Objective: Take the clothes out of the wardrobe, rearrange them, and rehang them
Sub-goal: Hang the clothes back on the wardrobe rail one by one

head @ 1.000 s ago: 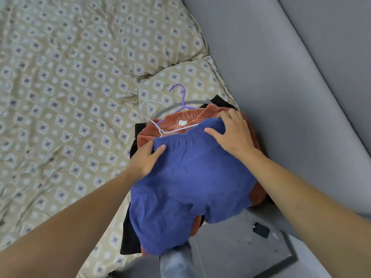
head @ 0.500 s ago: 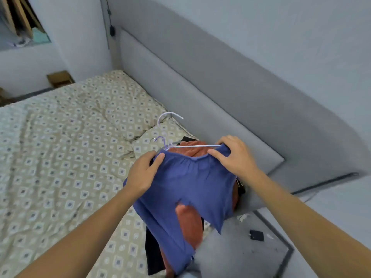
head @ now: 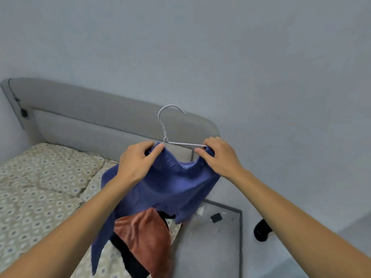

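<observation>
Now I've lifted the blue garment point(head: 160, 189) clear of the pile; my left hand point(head: 138, 163) and right hand point(head: 218, 157) pinch its waistband on the white hanger point(head: 170, 125), rust garment point(head: 146, 233) left below. Ready for rehanging, I'd judge.

Garment point(head: 170, 185) hangs between both hands, above the bed point(head: 40, 197).

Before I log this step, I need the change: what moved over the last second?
Both hands, left and right, lifted the blue cloth garment on its white wire hanger up off the pile, clear of the patterned bed. The rust-orange garment and black clothes stayed there; both grips are unchanged.
</observation>
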`<state>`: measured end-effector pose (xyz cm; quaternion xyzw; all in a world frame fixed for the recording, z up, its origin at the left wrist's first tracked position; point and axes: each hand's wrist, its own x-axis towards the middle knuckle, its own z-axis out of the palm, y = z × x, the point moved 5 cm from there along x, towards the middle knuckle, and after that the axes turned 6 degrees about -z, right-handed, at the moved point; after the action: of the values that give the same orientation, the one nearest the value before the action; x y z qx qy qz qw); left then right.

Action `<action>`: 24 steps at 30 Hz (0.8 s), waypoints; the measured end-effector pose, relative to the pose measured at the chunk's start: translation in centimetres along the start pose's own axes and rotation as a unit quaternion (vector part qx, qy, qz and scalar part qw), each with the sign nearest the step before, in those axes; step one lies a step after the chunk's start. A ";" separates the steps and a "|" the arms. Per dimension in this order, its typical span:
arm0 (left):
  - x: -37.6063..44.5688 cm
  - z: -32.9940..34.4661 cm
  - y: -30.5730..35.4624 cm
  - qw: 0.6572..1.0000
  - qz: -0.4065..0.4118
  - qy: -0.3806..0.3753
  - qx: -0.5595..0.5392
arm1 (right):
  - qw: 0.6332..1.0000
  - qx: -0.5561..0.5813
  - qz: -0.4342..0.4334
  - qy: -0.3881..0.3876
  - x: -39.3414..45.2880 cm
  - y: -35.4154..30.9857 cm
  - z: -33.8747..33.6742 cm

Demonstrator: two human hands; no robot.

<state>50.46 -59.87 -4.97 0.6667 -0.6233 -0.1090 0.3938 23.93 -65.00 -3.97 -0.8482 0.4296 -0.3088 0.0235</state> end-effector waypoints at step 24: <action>-10.9 14.1 24.2 0.908 0.285 -0.268 -0.149 | 0.929 -0.107 0.307 0.177 -34.0 5.3 -27.7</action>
<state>21.24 -53.24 -2.16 0.3395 -0.8454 -0.2586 0.3211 -9.87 -36.82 -0.36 -0.6038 0.6967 -0.3840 -0.0508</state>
